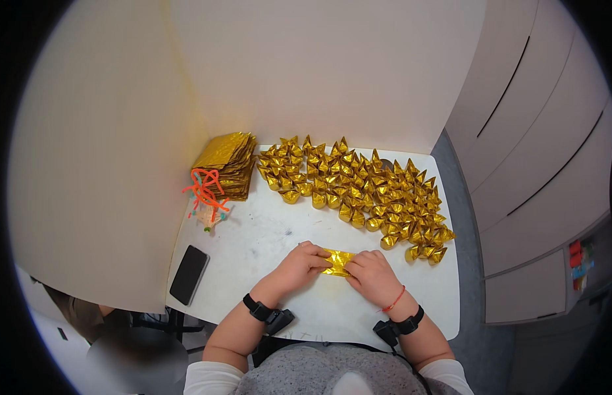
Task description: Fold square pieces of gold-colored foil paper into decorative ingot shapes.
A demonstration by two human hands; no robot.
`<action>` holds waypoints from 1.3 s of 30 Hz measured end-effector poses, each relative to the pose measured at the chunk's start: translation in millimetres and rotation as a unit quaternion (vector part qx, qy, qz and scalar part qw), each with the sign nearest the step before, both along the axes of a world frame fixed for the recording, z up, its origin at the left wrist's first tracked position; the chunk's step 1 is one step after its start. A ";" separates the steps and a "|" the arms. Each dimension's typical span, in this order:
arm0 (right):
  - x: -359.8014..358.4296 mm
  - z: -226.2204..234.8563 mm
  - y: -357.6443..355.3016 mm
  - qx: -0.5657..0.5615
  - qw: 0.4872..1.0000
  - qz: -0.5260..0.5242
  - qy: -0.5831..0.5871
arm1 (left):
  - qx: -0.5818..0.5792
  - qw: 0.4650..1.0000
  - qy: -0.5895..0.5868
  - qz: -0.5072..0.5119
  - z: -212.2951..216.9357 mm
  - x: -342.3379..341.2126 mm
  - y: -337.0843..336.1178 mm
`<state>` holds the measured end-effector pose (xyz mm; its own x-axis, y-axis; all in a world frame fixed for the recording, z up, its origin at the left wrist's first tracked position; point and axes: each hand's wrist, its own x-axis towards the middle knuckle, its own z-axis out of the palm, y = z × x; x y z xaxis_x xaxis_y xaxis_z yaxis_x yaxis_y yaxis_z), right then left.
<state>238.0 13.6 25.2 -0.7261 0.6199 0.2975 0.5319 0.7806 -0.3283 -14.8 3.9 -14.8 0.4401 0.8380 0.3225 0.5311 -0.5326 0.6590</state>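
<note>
Between my hands, near the middle of the white table, lies a strip of shiny gold foil paper [339, 262], folded narrow. My left hand [303, 264] has its fingers closed on the strip's left end. The right end is gripped by my right hand [373, 273], whose fingers bend over it. Part of each end is hidden beneath the fingers. Beyond my hands, many folded gold paper ingots [358, 187] with pointed tips stand crowded together. At the far left rises a stack of flat gold foil sheets [224, 161].
An orange-red bent cord [206, 191] and a small pale piece with green and teal bits [210, 216] sit before the stack. A black phone [189, 275] lies by the left edge of the table [306, 303]. Pale partitions [319, 72] rise behind and left; cabinets [536, 151] stand right.
</note>
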 end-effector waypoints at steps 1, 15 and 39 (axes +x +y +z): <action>-1.5 -0.3 -0.4 -0.001 1.000 0.000 0.000 | -0.004 1.000 -0.002 0.003 -0.6 -0.9 0.2; -1.6 -8.6 9.7 -0.040 0.998 -0.016 0.040 | 0.047 0.995 0.083 0.004 24.7 10.3 -9.8; 5.7 -23.0 22.0 -0.157 0.978 -0.005 0.135 | 0.042 0.999 0.033 -0.003 15.0 19.8 -12.7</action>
<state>243.7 35.6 2.2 -0.6417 0.7176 0.2707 0.3996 0.6141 -0.6807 5.0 -8.9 0.2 0.4671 0.8064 0.3626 0.5686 -0.5880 0.5753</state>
